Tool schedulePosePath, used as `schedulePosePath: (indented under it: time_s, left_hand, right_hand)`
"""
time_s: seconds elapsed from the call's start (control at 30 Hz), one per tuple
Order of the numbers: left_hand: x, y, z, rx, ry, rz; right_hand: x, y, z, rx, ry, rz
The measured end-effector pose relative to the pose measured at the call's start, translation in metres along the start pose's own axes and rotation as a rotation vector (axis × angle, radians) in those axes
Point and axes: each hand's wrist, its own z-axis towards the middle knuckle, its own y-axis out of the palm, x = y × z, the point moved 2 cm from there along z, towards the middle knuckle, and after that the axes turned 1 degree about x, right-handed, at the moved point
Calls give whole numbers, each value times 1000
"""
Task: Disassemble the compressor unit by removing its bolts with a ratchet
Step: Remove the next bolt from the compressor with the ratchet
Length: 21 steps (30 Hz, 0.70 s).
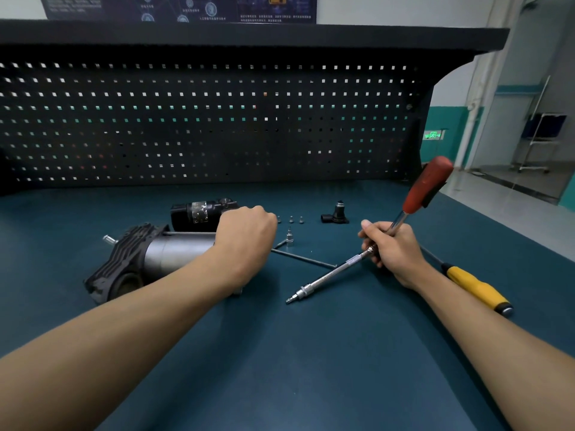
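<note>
Teal matting covers the workbench (295, 362) under both my forearms. Nearest me, my right hand (393, 248) is closed round the shaft of the ratchet (354, 260), thumb on top; the bit end slants down to that hand's left and touches the mat, while the red handle (428, 185) rises beyond my knuckles. A yellow-handled screwdriver (477, 289) lies just right of that wrist. My left hand (245, 236) is curled knuckles-up over the right end of the compressor unit (161, 256), which lies on its side, its finned black head off to that hand's left; the fingertips are hidden. Between my hands lie two long thin bolts (303, 259), with a small socket bit (290, 239) standing upright just beyond them. Farther back sit three small bolts (291, 219), a black fitting (336, 213) beyond my right hand, and a black cylinder (199, 213) behind my left. Behind everything stands a black pegboard (202, 126).
</note>
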Motion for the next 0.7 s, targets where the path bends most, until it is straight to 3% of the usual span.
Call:
schedulePosePath:
  time_s: [0.37,0.5,0.7]
  left_hand:
    - [-18,10,-9,105,-142,-184]
    - [-17,14,-11,51,-148,-137]
    - [-13,13,-9,134,-158,-124]
  right_hand:
    - [0,0,1,1,5,15]
    - [1,0,1,-7,12,19]
    - [1,0,2,3,24,28]
